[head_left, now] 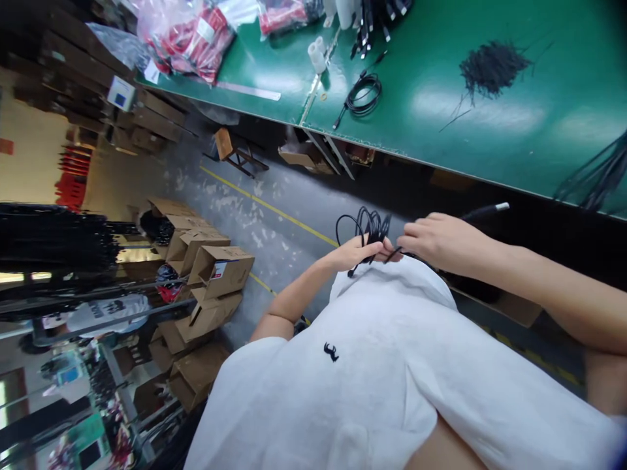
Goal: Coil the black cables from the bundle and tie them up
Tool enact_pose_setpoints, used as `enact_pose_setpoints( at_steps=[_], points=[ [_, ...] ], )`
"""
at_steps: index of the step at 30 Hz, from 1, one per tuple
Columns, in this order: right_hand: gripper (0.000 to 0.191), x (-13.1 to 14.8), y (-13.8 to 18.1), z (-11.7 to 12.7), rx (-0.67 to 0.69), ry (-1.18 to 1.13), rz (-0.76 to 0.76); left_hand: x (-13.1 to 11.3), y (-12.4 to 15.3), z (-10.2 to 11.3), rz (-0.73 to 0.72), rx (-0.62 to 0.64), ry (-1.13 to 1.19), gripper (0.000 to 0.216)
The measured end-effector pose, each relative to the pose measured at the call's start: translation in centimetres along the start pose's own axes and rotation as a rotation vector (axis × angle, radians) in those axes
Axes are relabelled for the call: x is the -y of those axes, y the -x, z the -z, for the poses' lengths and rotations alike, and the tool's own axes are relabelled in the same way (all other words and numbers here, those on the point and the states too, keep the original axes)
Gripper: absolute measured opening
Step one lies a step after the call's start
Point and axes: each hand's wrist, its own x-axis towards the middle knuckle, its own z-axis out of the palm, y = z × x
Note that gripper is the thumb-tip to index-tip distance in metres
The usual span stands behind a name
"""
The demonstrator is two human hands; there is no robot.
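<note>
My left hand (360,252) is closed around a coiled bundle of thin black cable (367,227), held close to my white shirt (372,372). My right hand (438,241) is pinched on the same cable just to the right of the left hand. The loops of the coil stick up above my fingers. A cable end with a pale plug tip (490,210) juts out past my right wrist. Both hands are below the edge of the green workbench (539,117).
On the workbench lie a coiled black cable (363,94), a heap of thin black ties (492,65), loose cables (595,175) at the right edge, white rolls (317,55) and bags of red parts (198,36). Cardboard boxes (210,274) stand on the floor to the left.
</note>
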Motion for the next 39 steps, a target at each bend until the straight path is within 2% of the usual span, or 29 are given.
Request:
enact_pose_setpoints(
  at_steps=[4,8,10,13,15,18,19,20,22,24,25,28,31,36,39],
  points=[
    [0.031,-1.1,-0.9,0.1,-0.121,-0.014,-0.037,0.1,0.5,-1.1,0.063,0.11,0.065,0.044],
    [0.026,0.4,1.3,-0.6,-0.292,-0.073,-0.15,-0.4,1.6,-1.2,0.103,0.172,0.192,0.038],
    [0.027,1.2,2.5,-1.8,-0.248,-0.16,-0.233,-0.6,2.2,-1.1,0.115,0.192,0.221,0.038],
    [0.049,1.5,2.1,-3.7,-0.173,-0.303,-0.318,-0.6,2.5,-1.4,0.192,0.32,0.207,0.043],
    [0.058,1.2,0.0,-4.1,-0.201,-0.453,-0.254,-0.6,2.5,-1.8,0.262,0.434,0.186,0.046],
    [0.035,0.8,-3.5,-3.4,-0.152,-0.741,-0.014,-1.1,2.7,-1.6,0.29,0.535,0.161,0.048],
    [0.029,0.7,-4.3,-3.2,-0.114,-0.817,-0.006,-1.3,2.9,-1.3,0.262,0.501,0.157,0.048],
    [0.026,0.7,-4.8,-3.2,-0.087,-0.895,-0.06,-1.6,3.2,-0.8,0.218,0.424,0.151,0.048],
    [0.025,1.0,-5.1,-3.9,-0.103,-1.104,-0.287,-2.0,3.9,0.4,0.117,0.187,0.13,0.045],
    [0.025,1.7,-5.1,-5.7,-0.236,-1.379,-0.518,-2.2,4.3,1.7,0.055,-0.015,0.1,0.041],
    [0.028,2.2,-5.2,-6.8,-0.328,-1.513,-0.608,-2.3,4.4,2.2,0.044,-0.077,0.093,0.04],
    [0.041,3.9,-6.6,-9.9,-0.573,-1.81,-0.787,-2.4,4.2,3.3,-0.012,-0.2,0.15,0.035],
    [0.052,4.9,-9.2,-11.4,-0.737,-2.002,-0.858,-2.9,3.5,4.0,-0.136,-0.337,0.273,0.031],
    [0.047,4.0,-12.3,-11.0,-1.074,-1.966,-1.006,-3.1,2.3,4.6,-0.235,-0.464,0.402,0.029],
    [0.044,3.8,-13.2,-10.5,-1.142,-2.053,-1.013,-2.3,1.2,4.6,-0.338,-0.544,0.445,0.031]
  ],
)
